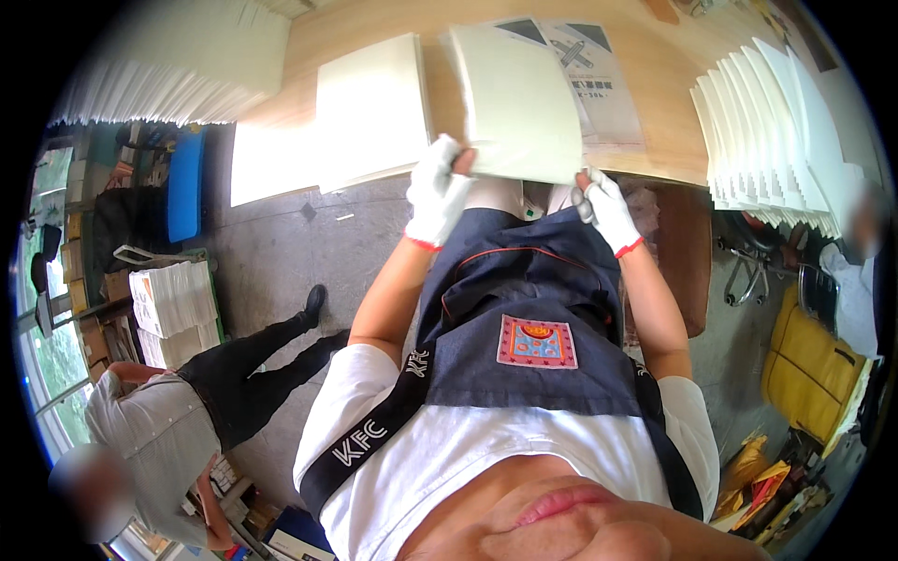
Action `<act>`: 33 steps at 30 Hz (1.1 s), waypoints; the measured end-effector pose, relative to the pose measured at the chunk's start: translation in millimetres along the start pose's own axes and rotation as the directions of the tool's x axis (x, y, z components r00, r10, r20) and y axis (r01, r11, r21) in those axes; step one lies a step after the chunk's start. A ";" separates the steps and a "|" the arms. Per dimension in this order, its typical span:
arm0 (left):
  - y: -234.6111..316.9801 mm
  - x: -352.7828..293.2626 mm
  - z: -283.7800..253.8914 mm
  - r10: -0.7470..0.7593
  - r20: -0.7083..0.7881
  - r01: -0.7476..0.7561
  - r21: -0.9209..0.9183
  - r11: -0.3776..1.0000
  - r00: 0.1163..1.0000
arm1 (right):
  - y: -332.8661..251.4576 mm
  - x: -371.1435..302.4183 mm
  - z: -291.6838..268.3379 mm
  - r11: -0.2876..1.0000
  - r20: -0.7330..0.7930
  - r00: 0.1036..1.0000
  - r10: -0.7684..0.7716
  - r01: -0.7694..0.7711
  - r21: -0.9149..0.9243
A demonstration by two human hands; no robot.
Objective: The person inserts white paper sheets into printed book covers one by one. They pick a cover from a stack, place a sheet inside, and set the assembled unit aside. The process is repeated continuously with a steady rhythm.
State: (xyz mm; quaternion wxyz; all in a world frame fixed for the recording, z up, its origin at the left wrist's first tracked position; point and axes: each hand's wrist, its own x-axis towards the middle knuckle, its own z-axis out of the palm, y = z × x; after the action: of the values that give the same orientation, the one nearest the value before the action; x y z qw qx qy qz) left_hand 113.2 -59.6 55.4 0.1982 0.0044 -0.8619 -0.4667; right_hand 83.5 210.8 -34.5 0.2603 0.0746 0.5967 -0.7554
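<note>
A cream paper stack (524, 103) lies at the near edge of the wooden table, slightly blurred. My left hand (440, 187), in a white glove with bare fingertips and a red cuff, grips its near left corner. At the near right corner, my right hand (604, 208), gloved the same way, pinches the edge. A dark printed triangle shows at the stack's far right corner, and a clear film seems to cover its near edge. Beside it on the right lies a clear printed plastic bag (599, 93). Another cream paper stack (369, 112) rests to the left.
Tall paper piles stand on the table, one at the far left (178, 61) and a fanned one at the right (767, 136). Behind me on the left, a person (178, 411) is near a bundled paper pile (173, 299). A yellow padded chair (809, 369) stands at right.
</note>
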 end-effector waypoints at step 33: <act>-48.1 -25.8 -11.3 0.415 -0.209 -0.405 0.089 0.910 0.885 | -263.2 -141.8 -154.2 -0.384 0.036 0.627 -0.778 -0.431 -0.817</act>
State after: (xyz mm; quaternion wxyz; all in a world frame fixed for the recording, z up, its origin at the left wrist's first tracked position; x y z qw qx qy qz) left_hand 132.3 -90.9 13.5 0.3879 -0.1211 -0.8252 -0.3923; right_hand 47.1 439.1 209.8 -0.2189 -0.0221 0.9648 0.1442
